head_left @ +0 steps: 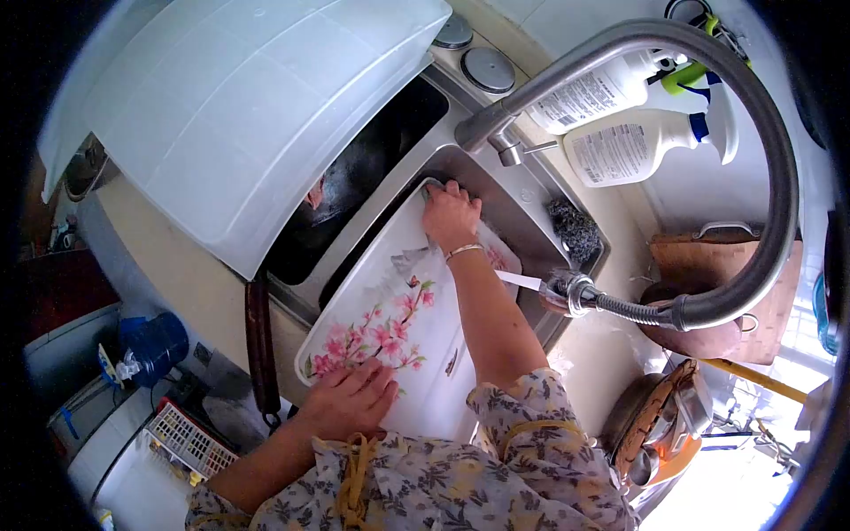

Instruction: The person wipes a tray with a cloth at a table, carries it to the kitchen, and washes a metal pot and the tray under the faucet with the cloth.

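Observation:
A white tray (390, 305) printed with pink blossoms leans at a slant across the sink (522, 190). Water runs onto its right side from the faucet head (567, 292). My left hand (347, 398) is closed over the tray's near left edge, fingers together on the printed face; its thumb is hidden. At the far corner, my right hand (452, 215) has its fingers curled around the rim, and a bracelet (464, 251) circles that wrist. A small greenish patch shows by those fingers, too unclear to name.
A large translucent plastic cover (257, 106) stands over the left basin (367, 168). Spray bottles (620, 146) lie behind the curved faucet (770, 177). A steel scourer (575, 230) sits at the sink's right rim; a cutting board (761, 292) and pans (655, 416) are farther right.

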The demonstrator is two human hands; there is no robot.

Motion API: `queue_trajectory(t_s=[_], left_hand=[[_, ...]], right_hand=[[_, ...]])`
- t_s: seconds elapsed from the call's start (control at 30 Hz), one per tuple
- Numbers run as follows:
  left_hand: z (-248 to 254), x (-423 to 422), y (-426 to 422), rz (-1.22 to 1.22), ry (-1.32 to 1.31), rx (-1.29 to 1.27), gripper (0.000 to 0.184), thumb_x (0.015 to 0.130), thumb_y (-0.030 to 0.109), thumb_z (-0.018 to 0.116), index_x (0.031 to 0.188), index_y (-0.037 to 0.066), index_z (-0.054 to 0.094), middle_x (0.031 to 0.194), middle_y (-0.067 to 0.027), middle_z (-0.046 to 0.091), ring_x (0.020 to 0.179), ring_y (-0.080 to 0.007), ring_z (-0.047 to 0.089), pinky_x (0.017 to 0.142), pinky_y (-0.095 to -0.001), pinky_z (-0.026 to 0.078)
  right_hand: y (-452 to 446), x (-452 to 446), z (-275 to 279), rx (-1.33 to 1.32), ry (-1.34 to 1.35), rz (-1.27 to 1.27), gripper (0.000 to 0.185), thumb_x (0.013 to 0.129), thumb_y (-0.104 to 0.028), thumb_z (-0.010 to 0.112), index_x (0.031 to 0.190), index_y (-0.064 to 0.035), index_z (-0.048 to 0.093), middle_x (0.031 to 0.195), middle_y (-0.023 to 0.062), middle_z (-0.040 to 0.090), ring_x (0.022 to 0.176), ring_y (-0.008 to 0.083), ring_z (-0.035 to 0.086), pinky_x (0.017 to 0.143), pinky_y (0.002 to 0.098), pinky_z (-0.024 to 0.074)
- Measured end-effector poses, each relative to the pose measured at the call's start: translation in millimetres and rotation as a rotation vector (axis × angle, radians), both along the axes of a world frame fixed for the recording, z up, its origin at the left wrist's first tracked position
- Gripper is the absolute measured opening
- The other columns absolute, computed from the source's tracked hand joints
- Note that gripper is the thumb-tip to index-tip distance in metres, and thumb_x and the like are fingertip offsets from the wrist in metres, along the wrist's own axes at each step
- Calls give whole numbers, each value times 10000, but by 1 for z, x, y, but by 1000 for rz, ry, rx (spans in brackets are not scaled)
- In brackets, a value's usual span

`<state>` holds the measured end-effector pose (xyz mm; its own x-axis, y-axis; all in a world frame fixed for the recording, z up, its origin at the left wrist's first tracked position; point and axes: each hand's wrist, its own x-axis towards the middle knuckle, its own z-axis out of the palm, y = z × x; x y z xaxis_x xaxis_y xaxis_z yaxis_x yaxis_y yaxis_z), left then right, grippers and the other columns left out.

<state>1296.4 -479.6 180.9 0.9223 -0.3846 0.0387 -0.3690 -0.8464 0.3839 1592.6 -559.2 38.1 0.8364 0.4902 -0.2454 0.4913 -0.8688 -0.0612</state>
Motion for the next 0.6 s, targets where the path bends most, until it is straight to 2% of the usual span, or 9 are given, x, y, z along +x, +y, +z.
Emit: queue_trajectory(t_s=[0.07,0.13,0.17,0.27,0.33,0.47,0.6], left_hand=[[6,4,3,-10,35,-1,549,692,455,595,1083,70,607,1195,-97,557,1142,-255,511,832,-391,459],[2,5,3,3,20,-5,549,692,457,596,1079,68,609,1195,-98,556,1140,-256,511,831,-394,459],[1,2,2,9,26,-18,549,691,459,597,1075,66,611,1195,-99,555,1138,-256,512,831,-396,458],[-2,1,0,2,13,-17,510,706,435,600,1062,71,626,1183,-97,565,1131,-254,518,833,-390,460],[-7,1,-2,19,-37,-16,485,712,416,595,1051,72,632,1170,-95,574,1123,-251,523,827,-381,461],[2,2,0,19,-24,9,413,729,353,573,1030,77,643,1138,-85,594,1103,-242,539,806,-357,464],[4,4,-1,44,-28,5,401,729,331,559,1031,81,644,1138,-80,596,1095,-239,546,795,-350,465]], right_hand=[[2,-1,-1,-40,-9,-11,333,852,-252,472,1149,-236,621,1167,75,554,1095,293,529,902,502,385],[4,-6,-6,-260,86,-248,342,864,-228,454,1178,-213,587,1168,107,524,1098,304,532,911,515,408],[0,-8,-9,-262,85,-247,342,864,-228,454,1178,-213,587,1168,107,524,1098,304,532,911,515,408],[-6,-9,6,-158,131,-122,345,866,-210,454,1187,-214,577,1134,107,532,1074,300,536,900,518,412],[-5,-10,-3,134,21,11,348,857,-192,464,1185,-212,578,1099,101,534,1065,287,533,903,525,409],[-15,2,-10,58,-74,114,373,838,-186,480,1196,-232,574,1091,92,532,1065,277,528,896,513,414],[-14,-1,-4,-7,-32,41,413,827,-223,507,1237,-220,555,1150,97,525,1116,294,507,917,503,403]])
